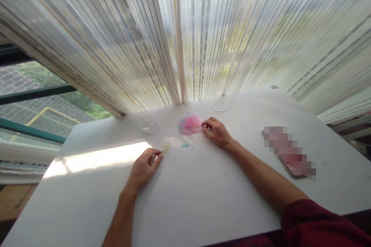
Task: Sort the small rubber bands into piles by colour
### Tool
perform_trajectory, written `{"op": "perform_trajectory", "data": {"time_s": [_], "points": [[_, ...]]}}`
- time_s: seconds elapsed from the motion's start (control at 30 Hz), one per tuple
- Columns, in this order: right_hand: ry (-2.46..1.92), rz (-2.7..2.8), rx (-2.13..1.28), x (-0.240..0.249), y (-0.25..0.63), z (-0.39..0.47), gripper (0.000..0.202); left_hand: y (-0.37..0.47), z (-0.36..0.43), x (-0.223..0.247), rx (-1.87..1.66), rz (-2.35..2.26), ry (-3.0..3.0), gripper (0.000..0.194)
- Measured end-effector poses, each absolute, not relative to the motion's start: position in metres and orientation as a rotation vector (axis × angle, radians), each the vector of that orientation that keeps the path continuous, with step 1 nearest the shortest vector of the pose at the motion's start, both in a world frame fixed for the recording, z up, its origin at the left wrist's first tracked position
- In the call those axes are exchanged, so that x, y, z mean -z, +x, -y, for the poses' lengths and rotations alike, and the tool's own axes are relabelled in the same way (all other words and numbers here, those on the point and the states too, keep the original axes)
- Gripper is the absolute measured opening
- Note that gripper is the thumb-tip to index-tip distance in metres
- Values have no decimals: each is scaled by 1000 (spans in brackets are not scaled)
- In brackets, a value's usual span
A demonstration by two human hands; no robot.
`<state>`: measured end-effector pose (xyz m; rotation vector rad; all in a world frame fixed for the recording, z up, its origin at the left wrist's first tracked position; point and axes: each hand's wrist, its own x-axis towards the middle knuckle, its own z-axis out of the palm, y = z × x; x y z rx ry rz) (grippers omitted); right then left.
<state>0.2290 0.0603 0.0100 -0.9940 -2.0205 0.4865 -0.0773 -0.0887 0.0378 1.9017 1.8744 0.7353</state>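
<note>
A loose pile of small thin pink and bluish pieces [189, 124] lies on the white table. My right hand [216, 132] is at the pile's right edge, thumb and fingertips pinched together; what they hold, if anything, is too small to name. Nearer to me lies a small group of yellow pieces [166, 147], with a small blue group [184, 144] to its right. My left hand [146, 166] rests just left of the yellow group, its thumb and index finger closed near the lower edge; whatever is between them cannot be made out.
A clear round container [148, 124] stands behind my left hand, and a clear round lid [220, 106] lies behind the right one. A blurred pinkish phone-like object [290, 154] is on the right. Striped curtains [182, 46] hang along the table's [185, 200] far edge.
</note>
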Motion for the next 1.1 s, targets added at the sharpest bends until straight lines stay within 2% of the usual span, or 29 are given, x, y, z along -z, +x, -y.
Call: {"op": "perform_trajectory", "data": {"time_s": [0.4,0.83,1.1], "points": [[-982,2012,-499,-12,229,-60,7,-76,82,-33,-766,-1880,1996,33],[-985,1995,-521,-14,228,-60,7,-79,69,-51,-424,-1894,2026,46],[-989,2001,-508,-14,228,-60,8,-82,65,-57,-427,-1820,2035,47]]}}
